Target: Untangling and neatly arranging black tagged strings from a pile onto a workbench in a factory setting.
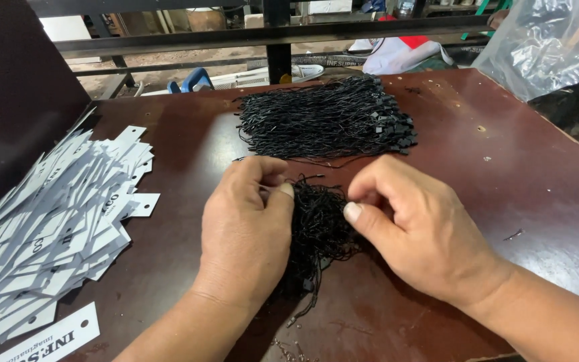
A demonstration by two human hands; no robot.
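The small tangle of black strings [319, 224] lies on the dark brown table [517, 174] between your two hands, close to the near edge. You are picking at it from both sides, and no single string looks pulled clear of the bunch yet. None of the white card tags [55, 221] heaped at your left appears to carry a string, so by the look of it the work is at an early point: separating one string is in hand, and everything with the tags is left. The large bundle of black strings [326, 121] with small square ends sits untouched farther back.

Your left hand [246, 231] rests palm down on the table, thumb and forefinger pinched nearly together at the tangle's left edge, on what seems to be a thin strand. Your right hand [413, 228] comes in from the right, wrist low, fingers curled, thumb and forefinger closed on strands at the tangle's upper right. A clear plastic bag [547, 40] hangs at the far right corner.
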